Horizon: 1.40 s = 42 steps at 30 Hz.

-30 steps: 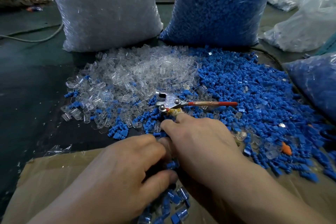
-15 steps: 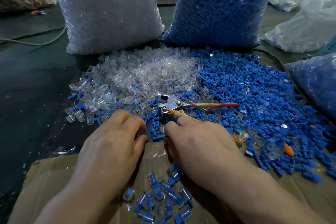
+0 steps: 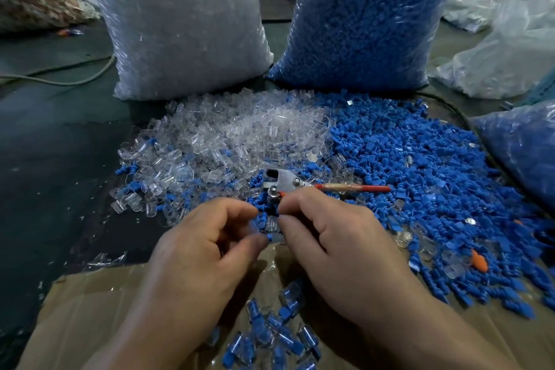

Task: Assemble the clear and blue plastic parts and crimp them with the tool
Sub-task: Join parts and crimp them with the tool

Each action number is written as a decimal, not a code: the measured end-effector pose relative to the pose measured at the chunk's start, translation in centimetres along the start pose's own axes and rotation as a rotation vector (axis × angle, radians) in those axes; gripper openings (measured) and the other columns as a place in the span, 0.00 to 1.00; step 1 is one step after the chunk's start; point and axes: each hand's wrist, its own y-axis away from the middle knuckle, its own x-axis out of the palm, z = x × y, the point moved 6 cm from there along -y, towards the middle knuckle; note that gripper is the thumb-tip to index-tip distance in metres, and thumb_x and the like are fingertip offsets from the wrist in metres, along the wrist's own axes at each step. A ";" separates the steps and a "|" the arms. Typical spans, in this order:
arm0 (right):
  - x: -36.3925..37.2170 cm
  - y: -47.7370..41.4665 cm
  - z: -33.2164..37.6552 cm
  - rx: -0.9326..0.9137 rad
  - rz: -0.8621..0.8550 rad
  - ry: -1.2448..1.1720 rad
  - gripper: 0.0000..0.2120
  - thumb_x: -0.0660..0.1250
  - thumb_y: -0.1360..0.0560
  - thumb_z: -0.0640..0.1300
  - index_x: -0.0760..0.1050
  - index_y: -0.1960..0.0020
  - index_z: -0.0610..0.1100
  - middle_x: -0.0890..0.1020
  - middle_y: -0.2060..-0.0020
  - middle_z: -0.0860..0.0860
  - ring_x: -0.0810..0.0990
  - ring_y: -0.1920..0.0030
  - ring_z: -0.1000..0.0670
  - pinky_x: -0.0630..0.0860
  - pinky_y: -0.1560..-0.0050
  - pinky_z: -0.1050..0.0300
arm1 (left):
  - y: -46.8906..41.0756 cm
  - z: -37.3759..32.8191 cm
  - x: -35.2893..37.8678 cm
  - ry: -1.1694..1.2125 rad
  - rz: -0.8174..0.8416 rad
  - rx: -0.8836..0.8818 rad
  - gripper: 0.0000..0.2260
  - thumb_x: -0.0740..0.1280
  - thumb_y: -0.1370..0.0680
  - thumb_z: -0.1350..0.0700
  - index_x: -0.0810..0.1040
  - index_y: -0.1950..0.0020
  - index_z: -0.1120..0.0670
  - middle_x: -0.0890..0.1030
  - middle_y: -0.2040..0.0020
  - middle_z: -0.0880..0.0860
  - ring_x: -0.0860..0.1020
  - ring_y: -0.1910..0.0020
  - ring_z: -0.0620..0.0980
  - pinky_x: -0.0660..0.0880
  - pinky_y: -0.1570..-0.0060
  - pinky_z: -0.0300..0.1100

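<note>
The clear parts (image 3: 228, 135) and the blue parts (image 3: 420, 165) lie in two touching heaps. The red-handled tool (image 3: 288, 182) lies flat where they meet.

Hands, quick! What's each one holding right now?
Left hand: pinches a blue part.
Right hand: fingers curled, seems to pinch a clear part.
</note>
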 end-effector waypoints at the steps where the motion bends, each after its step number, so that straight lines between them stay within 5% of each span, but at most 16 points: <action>1: -0.3 0.0 0.2 -0.024 -0.040 -0.052 0.04 0.61 0.22 0.53 0.73 0.51 0.55 0.77 0.60 0.61 0.76 0.56 0.61 0.72 0.58 0.65 | 0.1 0.0 0.2 0.031 0.012 0.000 0.20 0.78 0.31 0.50 0.75 0.48 0.30 0.82 0.56 0.35 0.81 0.59 0.37 0.77 0.59 0.29; 5: -0.5 0.0 0.4 -0.054 -0.063 -0.259 0.04 0.67 0.24 0.48 0.78 0.50 0.54 0.78 0.53 0.60 0.78 0.49 0.57 0.74 0.50 0.63 | 0.3 -0.2 0.2 0.109 0.015 0.014 0.15 0.78 0.33 0.48 0.77 0.53 0.33 0.83 0.61 0.38 0.81 0.64 0.39 0.75 0.64 0.27; 9: 0.4 -0.1 0.3 0.001 0.023 -0.384 0.05 0.69 0.26 0.46 0.80 0.50 0.52 0.80 0.55 0.59 0.80 0.50 0.56 0.75 0.51 0.64 | 0.2 0.0 0.4 0.332 0.072 -0.014 0.13 0.77 0.34 0.40 0.82 0.52 0.36 0.85 0.58 0.45 0.84 0.61 0.44 0.81 0.61 0.44; 16: 0.9 0.0 -0.6 0.174 0.108 -0.627 0.06 0.69 0.28 0.51 0.81 0.51 0.55 0.83 0.60 0.55 0.82 0.58 0.54 0.81 0.53 0.47 | 0.0 0.9 0.8 0.719 0.116 -0.176 0.17 0.82 0.41 0.45 0.84 0.57 0.46 0.83 0.65 0.55 0.80 0.69 0.49 0.76 0.71 0.40; 20: 0.7 -0.1 -0.5 0.173 0.145 -0.723 0.05 0.69 0.28 0.48 0.82 0.52 0.52 0.83 0.62 0.53 0.81 0.61 0.54 0.81 0.56 0.53 | 0.1 0.4 1.7 0.933 0.243 -0.241 0.20 0.84 0.44 0.45 0.85 0.58 0.51 0.79 0.70 0.56 0.77 0.74 0.47 0.71 0.79 0.36; 23: 0.3 -0.1 -0.4 0.115 0.134 -0.598 0.05 0.69 0.26 0.47 0.81 0.51 0.55 0.82 0.58 0.56 0.82 0.58 0.55 0.80 0.55 0.55 | 0.2 0.6 2.0 0.974 0.210 -0.299 0.16 0.82 0.41 0.46 0.84 0.60 0.51 0.79 0.69 0.58 0.76 0.74 0.50 0.71 0.79 0.38; 27: -0.3 0.1 0.4 -0.026 0.009 -0.213 0.02 0.67 0.23 0.47 0.78 0.51 0.54 0.79 0.56 0.60 0.78 0.53 0.57 0.75 0.54 0.62 | 0.2 0.8 0.9 0.631 0.064 -0.185 0.11 0.73 0.35 0.44 0.85 0.56 0.45 0.82 0.67 0.56 0.78 0.70 0.52 0.75 0.70 0.44; 30: -0.2 0.2 1.3 -0.101 0.004 -0.039 0.08 0.59 0.21 0.53 0.77 0.48 0.54 0.77 0.54 0.59 0.77 0.53 0.56 0.74 0.55 0.57 | 0.5 0.1 0.6 0.536 0.110 -0.121 0.10 0.69 0.30 0.49 0.85 0.50 0.41 0.86 0.60 0.54 0.84 0.63 0.53 0.82 0.63 0.45; 34: -0.1 0.4 1.7 -0.149 0.033 -0.001 0.13 0.56 0.20 0.51 0.77 0.45 0.48 0.77 0.53 0.54 0.78 0.56 0.51 0.76 0.59 0.48 | 0.5 -0.4 0.9 0.534 0.090 -0.116 0.11 0.78 0.32 0.45 0.84 0.51 0.40 0.86 0.59 0.51 0.85 0.62 0.48 0.80 0.63 0.38; 37: 0.3 0.4 2.1 -0.181 0.068 0.044 0.14 0.56 0.20 0.49 0.77 0.42 0.46 0.78 0.51 0.52 0.78 0.54 0.49 0.77 0.59 0.47 | 0.3 0.4 0.9 0.509 -0.016 -0.170 0.14 0.74 0.39 0.45 0.84 0.54 0.41 0.86 0.62 0.51 0.85 0.64 0.50 0.81 0.61 0.49; 42: -0.3 0.0 1.7 -0.171 0.038 0.206 0.15 0.59 0.23 0.52 0.74 0.39 0.51 0.77 0.45 0.55 0.75 0.45 0.51 0.78 0.47 0.50 | 0.2 0.7 0.6 0.514 -0.051 -0.208 0.08 0.80 0.31 0.51 0.84 0.56 0.43 0.84 0.66 0.53 0.82 0.67 0.52 0.80 0.64 0.53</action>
